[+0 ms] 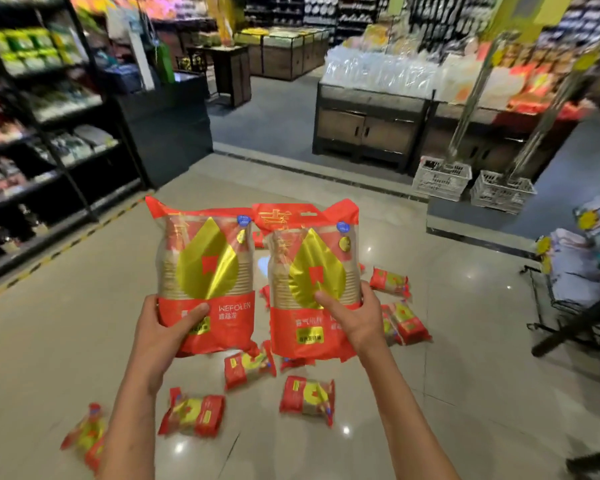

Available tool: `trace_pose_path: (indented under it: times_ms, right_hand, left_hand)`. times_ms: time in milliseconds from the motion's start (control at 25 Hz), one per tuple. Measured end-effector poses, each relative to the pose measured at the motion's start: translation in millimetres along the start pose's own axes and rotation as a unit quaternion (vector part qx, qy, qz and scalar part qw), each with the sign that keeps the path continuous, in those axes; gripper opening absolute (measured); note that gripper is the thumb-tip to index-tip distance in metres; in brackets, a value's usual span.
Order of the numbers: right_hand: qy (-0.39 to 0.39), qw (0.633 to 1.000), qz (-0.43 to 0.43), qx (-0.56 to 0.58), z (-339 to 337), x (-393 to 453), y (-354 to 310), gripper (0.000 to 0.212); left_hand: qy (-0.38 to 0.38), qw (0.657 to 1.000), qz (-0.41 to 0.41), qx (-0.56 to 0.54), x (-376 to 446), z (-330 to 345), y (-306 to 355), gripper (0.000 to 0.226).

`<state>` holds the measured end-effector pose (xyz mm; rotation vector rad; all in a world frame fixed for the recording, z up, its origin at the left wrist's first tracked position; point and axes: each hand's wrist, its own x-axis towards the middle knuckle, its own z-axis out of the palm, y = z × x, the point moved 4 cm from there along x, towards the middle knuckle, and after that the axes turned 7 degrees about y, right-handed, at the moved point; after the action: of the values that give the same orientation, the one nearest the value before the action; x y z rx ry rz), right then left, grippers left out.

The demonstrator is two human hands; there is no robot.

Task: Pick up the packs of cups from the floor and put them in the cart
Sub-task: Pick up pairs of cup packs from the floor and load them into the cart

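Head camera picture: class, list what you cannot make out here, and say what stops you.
- Cart, head view: cut off by the right edge, so its basket and load are unclear.
- Packs on the floor: some hidden behind the two held packs, so no full count.
- Small label print on the right-hand pack: blurred.
- Left shelf goods: blurred.

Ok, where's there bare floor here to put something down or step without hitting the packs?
Bare tile lies left of the scattered packs, toward the shelves, and ahead up to the dark floor strip. Another patch sits between the packs and the cart on the right. It is crowded right below the left hand and right hand.
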<state>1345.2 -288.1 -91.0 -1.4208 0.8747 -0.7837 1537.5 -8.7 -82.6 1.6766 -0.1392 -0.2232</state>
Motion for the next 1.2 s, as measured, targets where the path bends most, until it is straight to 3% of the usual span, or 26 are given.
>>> trace_pose_path:
  times_ms: [80, 240, 480, 640, 840, 1000, 1200]
  right_hand:
    - [0.032, 0.999, -0.008, 0.000, -20, -10, -9, 0.055]
    - [0.126, 0.992, -0.009, 0.006, -67, -47, -14, 0.068]
    - [0.272, 0.962, 0.031, 0.006, -155, -122, 3, 0.046]
    - [0.370, 0.928, 0.051, 0.020, -230, -185, 7, 0.038]
    - [0.477, 0.877, 0.047, 0.022, -321, -261, 17, 0.067]
    - [0.530, 0.846, 0.055, 0.021, -410, -316, 31, 0.077]
    - [0.560, 0.825, 0.068, 0.030, -521, -361, 43, 0.066]
  left_hand:
    - [-0.029, 1.000, 0.003, -0.007, -4, 15, 5, 0.078]
    - [-0.131, 0.991, -0.004, -0.022, -14, 59, 6, 0.061]
    - [-0.276, 0.961, -0.004, -0.014, -60, 145, -11, 0.059]
    - [-0.375, 0.927, 0.000, -0.003, -128, 211, -13, 0.062]
    - [-0.494, 0.869, -0.013, 0.013, -229, 288, -21, 0.080]
    - [-0.551, 0.834, -0.020, 0.027, -336, 350, -25, 0.046]
    - [-0.578, 0.814, -0.031, 0.048, -456, 413, -34, 0.048]
